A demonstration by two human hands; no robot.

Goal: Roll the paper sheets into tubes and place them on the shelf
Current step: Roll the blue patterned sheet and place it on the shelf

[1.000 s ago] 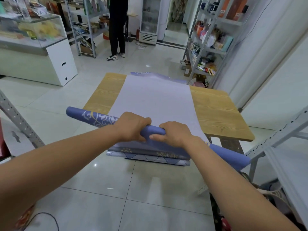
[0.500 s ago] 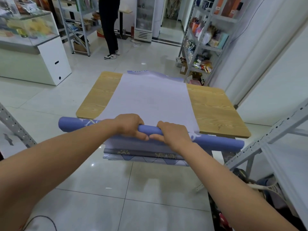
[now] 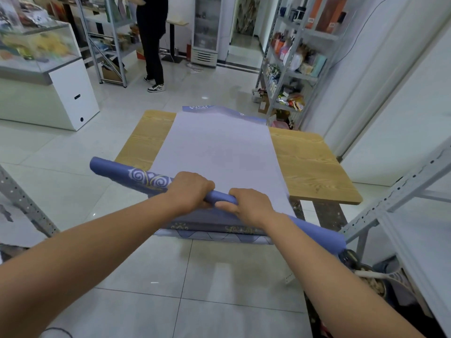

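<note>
Wood-grain surface (image 3: 310, 167) w/ pale lilac paper sheet (image 3: 219, 154) spread lengthwise down its middle, bare wood both sides. Sheet's rolled end (image 3: 136, 178) at near edge; more patterned sheets (image 3: 214, 231) underneath, hanging off that edge.

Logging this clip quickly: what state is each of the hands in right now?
Left hand: closed around the rolled paper tube.
Right hand: closed around the same tube.
</note>
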